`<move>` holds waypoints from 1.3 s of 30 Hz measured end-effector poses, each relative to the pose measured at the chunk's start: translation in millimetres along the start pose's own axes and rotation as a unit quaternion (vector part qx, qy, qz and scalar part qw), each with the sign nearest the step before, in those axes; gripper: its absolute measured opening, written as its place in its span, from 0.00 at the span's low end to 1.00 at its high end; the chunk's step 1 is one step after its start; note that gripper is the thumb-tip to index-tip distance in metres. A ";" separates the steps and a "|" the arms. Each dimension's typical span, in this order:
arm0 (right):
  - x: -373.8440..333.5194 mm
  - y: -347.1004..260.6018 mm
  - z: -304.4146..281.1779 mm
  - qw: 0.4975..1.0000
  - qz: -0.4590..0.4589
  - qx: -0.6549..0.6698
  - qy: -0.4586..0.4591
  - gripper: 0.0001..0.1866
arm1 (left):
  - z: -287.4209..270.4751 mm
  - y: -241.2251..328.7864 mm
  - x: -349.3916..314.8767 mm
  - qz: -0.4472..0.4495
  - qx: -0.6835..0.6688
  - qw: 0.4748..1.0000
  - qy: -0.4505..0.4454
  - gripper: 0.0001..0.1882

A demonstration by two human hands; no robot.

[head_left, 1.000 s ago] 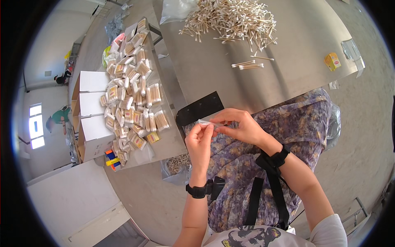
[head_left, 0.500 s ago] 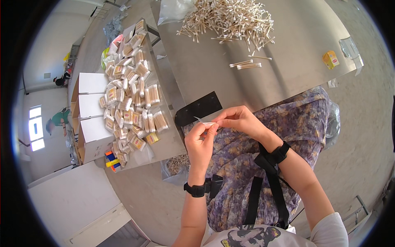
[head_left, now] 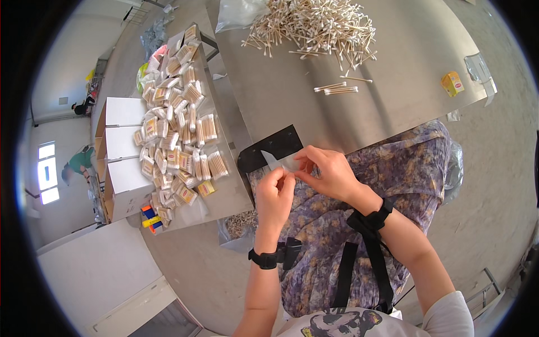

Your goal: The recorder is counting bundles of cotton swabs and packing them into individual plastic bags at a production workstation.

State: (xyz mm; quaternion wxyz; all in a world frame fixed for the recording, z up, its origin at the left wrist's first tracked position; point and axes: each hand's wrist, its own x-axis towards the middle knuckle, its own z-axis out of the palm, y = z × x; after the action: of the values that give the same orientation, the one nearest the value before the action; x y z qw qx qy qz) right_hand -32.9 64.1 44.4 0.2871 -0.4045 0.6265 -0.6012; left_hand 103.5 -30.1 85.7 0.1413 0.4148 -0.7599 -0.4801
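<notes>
Over my lap, my left hand (head_left: pixel 273 196) pinches a small, thin clear plastic bag (head_left: pixel 270 159), whose pointed end sticks up in front of the black plate (head_left: pixel 270 148) on the table edge. My right hand (head_left: pixel 331 175) meets it from the right, thumb and fingertips bent together at the bag's near edge. What lies between the right fingertips is too small to make out. Beyond the hands, a few loose cotton swabs (head_left: pixel 340 90) lie on the metal table (head_left: pixel 404 67). A large heap of cotton swabs (head_left: pixel 314 28) is piled at its far side.
On the left, a side table carries many bagged cotton swab packs (head_left: pixel 179 129), next to open white cartons (head_left: pixel 124 143). A small yellow box (head_left: pixel 451 83) stands at the metal table's right. A clear bag (head_left: pixel 240 14) lies by the heap. Farther left, a person in green (head_left: pixel 82 162) bends over.
The plastic bag has tilted up and shows more of its length. My right hand's fingers have bent and shifted slightly right; my left hand has dropped a little.
</notes>
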 end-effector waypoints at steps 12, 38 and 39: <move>0.5 -1.9 1.2 0.985 -0.129 -0.104 0.036 0.08 | -4.4 19.0 -2.1 -0.013 0.064 0.997 -0.037 0.10; -2.7 5.6 4.2 0.949 0.158 0.204 -0.183 0.11 | -44.1 -9.3 -12.5 0.126 0.247 0.960 -0.048 0.31; -1.5 5.2 0.9 0.957 0.150 0.180 -0.170 0.12 | -56.7 -20.9 -7.8 0.096 0.311 0.946 0.013 0.28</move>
State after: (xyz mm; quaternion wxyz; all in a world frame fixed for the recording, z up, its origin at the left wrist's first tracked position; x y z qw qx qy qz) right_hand -32.3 64.7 39.0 0.5443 -0.3437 0.5034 -0.5764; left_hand 153.4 -63.0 97.8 0.0609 0.3697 -0.9056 -0.1988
